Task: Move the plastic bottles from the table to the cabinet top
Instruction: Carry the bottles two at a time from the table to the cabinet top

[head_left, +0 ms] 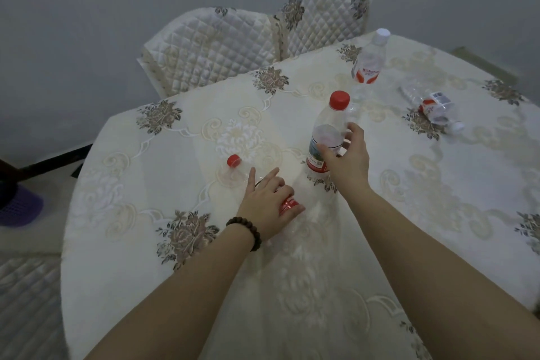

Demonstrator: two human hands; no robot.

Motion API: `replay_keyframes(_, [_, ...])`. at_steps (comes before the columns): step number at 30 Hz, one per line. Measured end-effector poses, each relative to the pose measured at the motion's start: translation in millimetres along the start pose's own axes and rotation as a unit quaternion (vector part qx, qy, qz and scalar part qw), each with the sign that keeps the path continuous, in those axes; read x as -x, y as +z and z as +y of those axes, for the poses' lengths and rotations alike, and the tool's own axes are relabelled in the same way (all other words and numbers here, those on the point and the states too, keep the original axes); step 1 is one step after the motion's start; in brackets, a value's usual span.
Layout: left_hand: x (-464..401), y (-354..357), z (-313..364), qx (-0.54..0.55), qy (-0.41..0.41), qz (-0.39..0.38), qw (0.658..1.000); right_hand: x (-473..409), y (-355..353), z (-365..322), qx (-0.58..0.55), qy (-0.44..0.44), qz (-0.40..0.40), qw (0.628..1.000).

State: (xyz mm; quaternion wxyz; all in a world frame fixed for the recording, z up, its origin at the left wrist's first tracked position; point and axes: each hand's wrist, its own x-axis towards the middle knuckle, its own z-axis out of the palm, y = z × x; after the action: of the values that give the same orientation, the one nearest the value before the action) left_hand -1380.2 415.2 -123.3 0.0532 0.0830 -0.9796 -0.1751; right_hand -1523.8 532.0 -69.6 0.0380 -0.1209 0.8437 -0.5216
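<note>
Head view: round table (pixel 146 242) w/ cream floral cloth, four clear plastic bottles on it. Left hand (pixel 267 200), bead bracelet (pixel 245 231) on wrist, down on lying bottle (pixel 242 177) w/ red cap toward far-left; fingers curled over its red label, index and one more finger stretched out along clear body, so gripping at label end. Right hand (pixel 346 159) wrapped round upright red-cap bottle (pixel 327 137) at label height, thumb on near-left side, fingers round far-right side; base on or just above cloth, can't tell which. Upright bottle just right of lying one, bodies close, contact not clear. White-cap bottle (pixel 368 63) standing further back, near far table edge, red/white label facing cam, untouched. Fourth bottle (pixel 432 108) lying on its side well right of both hands, crumpled-looking, white cap pointing near-right, red label w/ barcode. All four on table; cabinet top not in shot. Two chairs (pixel 216 47) w/ quilted cream covers pushed in behind table, side by side. Purple mesh basket (pixel 20 209) on floor at far left, partly cut off by frame edge. Grey wall behind.
</note>
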Motion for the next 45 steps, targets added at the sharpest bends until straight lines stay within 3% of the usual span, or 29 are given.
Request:
replay_keyframes(4, [22, 0, -1, 0.036, 0.022, 0.016, 0.999, 21, -5, 0, 0.005, 0.001, -0.029, 1.0])
replay_keyframes(7, [39, -1, 0, 0.038, -0.016, 0.038, 0.998, 36, -9, -5, 0.002, 0.0, -0.037, 0.999])
replay_keyframes(10, [43, -7, 5, 0.047, -0.159, 0.056, 0.985, 49, -14, -10, -0.006, -0.005, -0.038, 0.999])
replay_keyframes(12, [40, -13, 6, 0.079, -0.284, 0.046, 0.955, 57, -17, -11, -0.011, -0.006, -0.039, 0.999])
replay_keyframes(14, [35, -17, 6, 0.097, -0.356, 0.022, 0.929, 64, -19, -11, -0.014, -0.005, -0.039, 0.999])
replay_keyframes(24, [39, -23, 8, 0.168, -0.37, -0.043, 0.913, 98, -25, -14, -0.019, -0.004, -0.044, 0.999])
replay_keyframes(31, [72, -48, 9, 0.234, -0.316, 0.101, 0.914, 117, -31, -37, -0.015, -0.023, -0.06, 0.998])
replay_keyframes(36, [110, -74, 16, 0.277, -0.324, 0.209, 0.88, 136, -22, -63, -0.039, -0.062, -0.109, 0.991])
replay_keyframes(45, [238, -101, 42, 0.248, -0.415, 0.376, 0.79, 222, 11, -98, -0.089, -0.15, -0.295, 0.939])
